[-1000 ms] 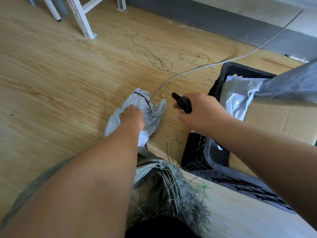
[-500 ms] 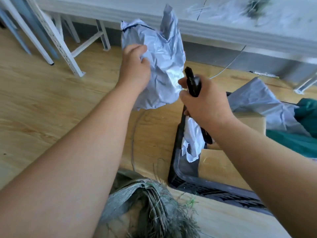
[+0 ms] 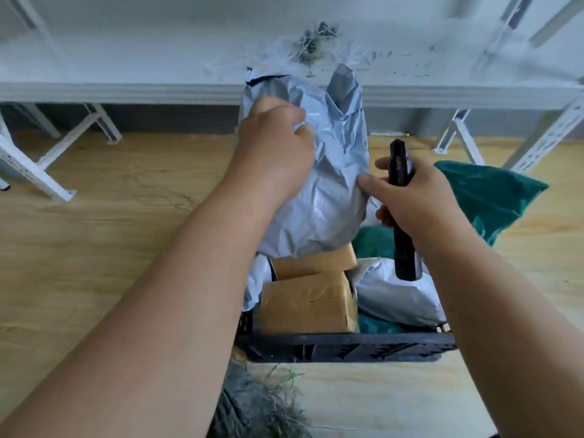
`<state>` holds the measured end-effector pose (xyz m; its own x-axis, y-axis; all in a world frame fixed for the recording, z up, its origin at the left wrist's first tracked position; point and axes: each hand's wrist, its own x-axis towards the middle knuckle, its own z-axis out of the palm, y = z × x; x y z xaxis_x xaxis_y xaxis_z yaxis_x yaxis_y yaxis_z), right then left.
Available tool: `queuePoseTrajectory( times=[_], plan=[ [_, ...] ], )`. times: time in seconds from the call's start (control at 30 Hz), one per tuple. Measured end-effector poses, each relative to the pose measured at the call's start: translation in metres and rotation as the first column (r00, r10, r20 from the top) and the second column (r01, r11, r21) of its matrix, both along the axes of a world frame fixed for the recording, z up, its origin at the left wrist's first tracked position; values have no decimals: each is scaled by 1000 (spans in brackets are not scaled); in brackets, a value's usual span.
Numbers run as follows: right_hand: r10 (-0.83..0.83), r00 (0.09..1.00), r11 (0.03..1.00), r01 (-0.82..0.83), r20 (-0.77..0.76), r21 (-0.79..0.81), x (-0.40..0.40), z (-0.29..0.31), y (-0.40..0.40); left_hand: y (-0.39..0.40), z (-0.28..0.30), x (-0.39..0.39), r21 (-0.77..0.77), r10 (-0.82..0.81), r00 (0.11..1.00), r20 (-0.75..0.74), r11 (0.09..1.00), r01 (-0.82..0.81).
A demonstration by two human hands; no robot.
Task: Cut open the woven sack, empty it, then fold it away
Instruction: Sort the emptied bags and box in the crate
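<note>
Nearest me, at six o'clock, the frayed mouth of the woven sack (image 3: 262, 403) lies slumped on the floor (image 3: 94, 248), loose fibres sticking up; it looks cut open already, and I judge the emptying is well along. Just past it sits the black crate (image 3: 347, 344), packed with brown cardboard parcels (image 3: 306, 308), a grey mailer bag (image 3: 401, 298) at its three o'clock side, and green bags (image 3: 486, 194) spilling out toward two o'clock. Above the crate, at twelve o'clock, my left hand (image 3: 271, 147) is closed in a fist on the top of a crumpled grey poly parcel (image 3: 328, 191), holding it over the crate, presumably to drop it in with the rest. My right hand (image 3: 410, 200) is wrapped around a black cutter (image 3: 401, 210), held upright with its ends pointing away from the plastic, while the thumb and a finger touch the parcel's right edge to steady it. I can't tell whether a blade is out. Farthest away, a white bench (image 3: 126, 90) runs across the top, littered with fibre scraps (image 3: 316, 42).
</note>
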<state>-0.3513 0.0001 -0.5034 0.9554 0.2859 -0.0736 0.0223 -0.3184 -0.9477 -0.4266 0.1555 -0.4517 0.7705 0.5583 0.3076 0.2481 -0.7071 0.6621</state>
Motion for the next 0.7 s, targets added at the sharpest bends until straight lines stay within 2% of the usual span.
queuePoseTrajectory(
  times=[0.17,0.3,0.4,0.47,0.6,0.7],
  plan=[
    [37,997,984,-47,-61,-171,11,-24,-40,-31,-35,5,-4,-28,983,-181,1000,28],
    [27,997,986,-15,70,-164,9,-22,-45,-27,-54,0,9,51,967,-249,999,-50],
    [77,982,995,-64,172,-79,5,-10,-40,-26,-62,-2,-181,36,931,-362,978,-108],
    [118,981,992,-109,157,-65,3,-9,-38,-32,-67,-1,-238,-33,907,-419,968,-75],
    [130,990,988,-126,47,-86,9,-20,-41,-42,-67,9,-92,-55,929,-367,995,22],
    [127,990,989,-131,-66,-67,10,-28,-42,-44,-64,14,-82,-73,945,-318,995,49]
  ],
)
